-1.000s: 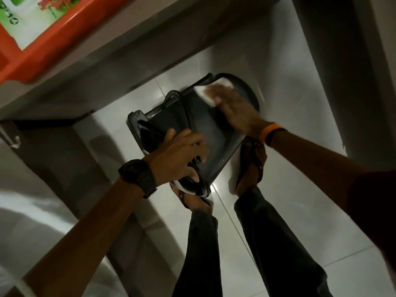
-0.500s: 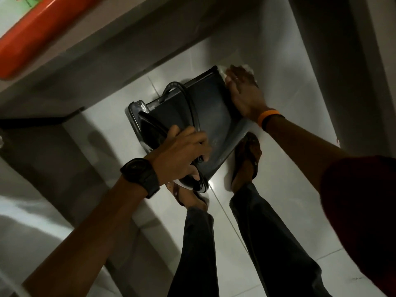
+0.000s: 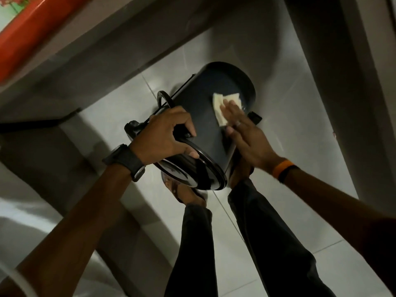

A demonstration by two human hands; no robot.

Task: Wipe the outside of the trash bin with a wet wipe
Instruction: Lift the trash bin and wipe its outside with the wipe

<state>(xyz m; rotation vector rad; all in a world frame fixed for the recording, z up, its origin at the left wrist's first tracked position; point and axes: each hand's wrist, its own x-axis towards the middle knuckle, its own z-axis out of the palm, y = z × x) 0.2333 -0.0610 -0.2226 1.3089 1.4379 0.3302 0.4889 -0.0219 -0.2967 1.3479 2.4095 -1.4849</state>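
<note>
A dark round trash bin (image 3: 205, 99) is tipped on its side above the tiled floor, its base pointing away from me and its lidded top toward my feet. My left hand (image 3: 165, 136), with a black watch on the wrist, grips the bin's top rim by the lid (image 3: 192, 170). My right hand (image 3: 246, 133), with an orange band on the wrist, lies flat on the bin's side and presses a white wet wipe (image 3: 222, 106) against it. Part of the wipe is hidden under my fingers.
A grey counter edge (image 3: 102, 39) with an orange tray (image 3: 32, 24) on it runs across the upper left. A grey wall or cabinet (image 3: 342, 82) stands on the right. My legs in dark trousers (image 3: 257, 243) and sandalled feet stand on the white tiles right below the bin.
The bin has turned, so its round base now shows. My right hand with the wipe has come back from the far end onto the near side of the bin. My left hand keeps its grip.
</note>
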